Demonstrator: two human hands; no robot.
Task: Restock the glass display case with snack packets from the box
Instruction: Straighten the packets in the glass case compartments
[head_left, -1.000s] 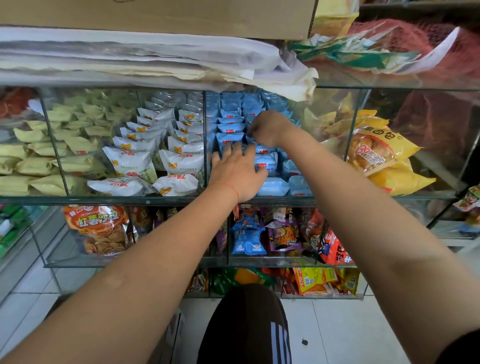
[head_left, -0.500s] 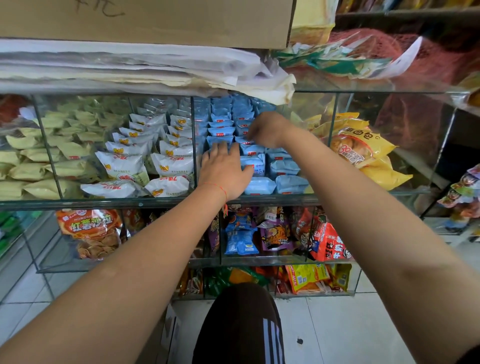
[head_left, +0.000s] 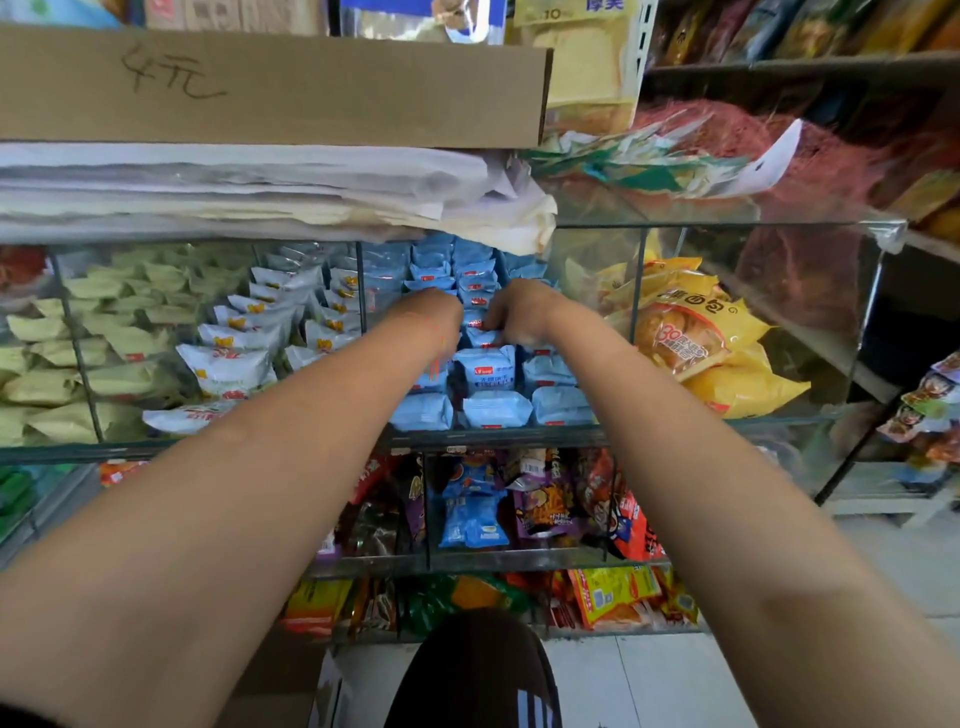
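folded paper stack (head_left: 234, 192) — atop case | red mesh bag (head_left: 753, 140) — right | tiled floor (head_left: 649, 680)

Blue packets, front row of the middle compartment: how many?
3 blue packets: left, middle, right, side by side at the shelf's front edge. More are stacked behind; both hands hide some.

A small shop — glass display case (head_left: 727, 415) of snack packets (head_left: 496, 408), hand-priced cardboard box (head_left: 270, 88).

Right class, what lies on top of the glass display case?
Stacked white paper sheets lie on the glass display case, a cardboard box on them. The box's contents are hidden.
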